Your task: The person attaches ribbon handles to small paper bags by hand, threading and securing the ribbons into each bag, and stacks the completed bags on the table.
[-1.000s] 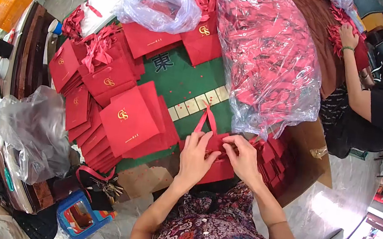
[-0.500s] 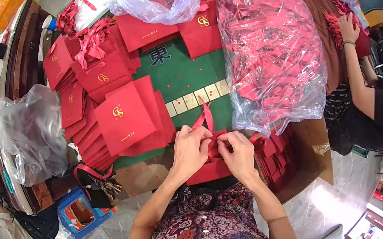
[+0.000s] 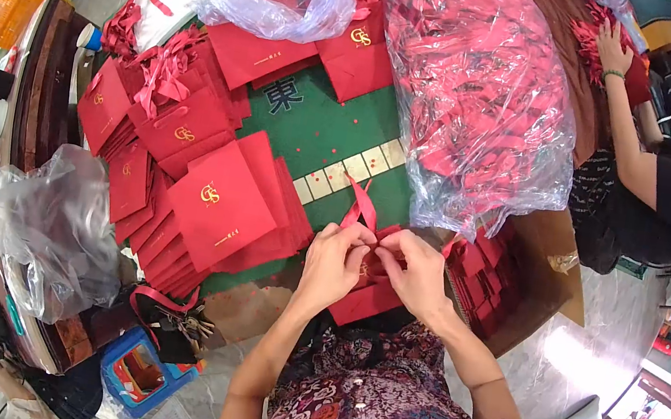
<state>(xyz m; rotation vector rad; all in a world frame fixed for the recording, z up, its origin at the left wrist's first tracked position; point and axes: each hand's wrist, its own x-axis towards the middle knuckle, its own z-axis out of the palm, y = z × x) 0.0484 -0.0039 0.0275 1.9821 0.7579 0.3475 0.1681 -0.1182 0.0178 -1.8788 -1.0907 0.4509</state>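
Note:
Near the front edge of the green table, a red paper bag (image 3: 367,299) lies between my hands, with a red ribbon (image 3: 364,205) standing up from its top. My left hand (image 3: 333,263) pinches the ribbon or the bag's top edge from the left; its fingertips hide which. My right hand (image 3: 413,273) pinches at the same edge from the right, thumb and fingers together. The two sets of fingertips nearly touch. To the left lies a stack of flat red bags (image 3: 224,200) with gold lettering.
A clear plastic sack of red ribbons (image 3: 484,84) lies at the back right. Below it, a cardboard box (image 3: 548,267) holds red bags. Crumpled plastic (image 3: 54,237) lies at the left, a blue toy (image 3: 146,376) below. A person (image 3: 651,187) reaches over the table at the right.
The camera view has shifted slightly. My hands have drawn closer together at the bag's top edge, and the bag has tilted between them. The standing ribbon has bent to the side.

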